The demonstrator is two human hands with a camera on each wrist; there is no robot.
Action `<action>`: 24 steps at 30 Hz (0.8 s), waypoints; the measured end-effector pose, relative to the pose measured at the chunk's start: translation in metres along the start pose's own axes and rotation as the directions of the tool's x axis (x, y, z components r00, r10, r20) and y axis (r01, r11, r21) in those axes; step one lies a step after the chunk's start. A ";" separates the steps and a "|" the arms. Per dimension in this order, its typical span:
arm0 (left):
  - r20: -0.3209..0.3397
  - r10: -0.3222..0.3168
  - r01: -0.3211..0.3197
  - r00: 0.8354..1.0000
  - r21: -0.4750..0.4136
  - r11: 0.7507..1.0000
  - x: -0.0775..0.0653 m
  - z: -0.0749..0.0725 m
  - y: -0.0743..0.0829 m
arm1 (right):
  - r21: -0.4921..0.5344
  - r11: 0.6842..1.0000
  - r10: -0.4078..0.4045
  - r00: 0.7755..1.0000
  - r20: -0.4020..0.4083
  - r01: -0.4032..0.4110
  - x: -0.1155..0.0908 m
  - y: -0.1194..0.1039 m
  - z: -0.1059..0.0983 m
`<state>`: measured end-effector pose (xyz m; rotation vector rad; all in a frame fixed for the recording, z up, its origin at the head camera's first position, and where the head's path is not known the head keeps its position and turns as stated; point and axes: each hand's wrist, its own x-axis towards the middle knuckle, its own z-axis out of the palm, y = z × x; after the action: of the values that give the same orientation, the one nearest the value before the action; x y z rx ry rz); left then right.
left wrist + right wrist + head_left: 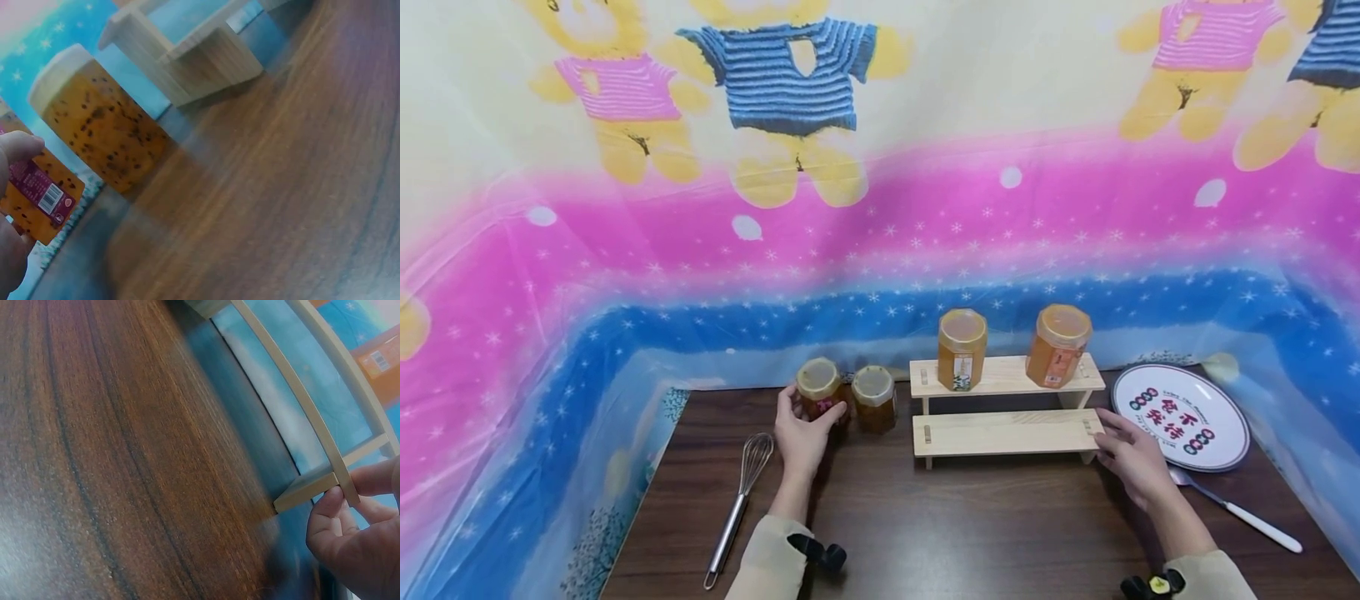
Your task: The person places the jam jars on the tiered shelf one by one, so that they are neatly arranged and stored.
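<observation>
My left hand (805,433) grips a jar of orange-brown preserve (818,385) between thumb and fingers. In the left wrist view this jar (53,187) has a dark red label with a barcode, and backdrop cloth shows below its base. Just right of it stands a second jar (874,400), dark-specked and pale-lidded. With thumb and fingers, my right hand (1138,467) pinches the right end of the lower board on a two-tier wooden rack (1000,433). On the upper tier are a yellow honey jar (962,354) and an orange-labelled jar (1062,350).
A whisk (741,508) lies left of my left arm. Right of the rack are a white plate (1217,400) with red lettering, leaning tilted, and a white-handled utensil (1255,521) whose head is partly hidden. A patterned cloth (880,242) stands behind the dark wooden table (970,533).
</observation>
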<state>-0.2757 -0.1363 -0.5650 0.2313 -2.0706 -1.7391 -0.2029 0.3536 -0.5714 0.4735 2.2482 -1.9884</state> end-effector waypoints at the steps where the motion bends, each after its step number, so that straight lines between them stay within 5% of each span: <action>1: -0.002 0.002 -0.002 1.000 0.005 1.000 0.000 -0.002 0.003 | 0.000 1.000 0.000 1.000 0.000 0.000 0.000 0.000 0.000; 24: 0.026 0.142 -0.139 0.989 -0.093 0.986 -0.012 -0.022 0.066 | 0.008 1.000 0.001 1.000 0.000 -0.001 0.001 0.002 0.001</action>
<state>-0.2463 -0.1376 -0.5006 0.0286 -1.9729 -1.7560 -0.2032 0.3532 -0.5733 0.4755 2.2405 -1.9984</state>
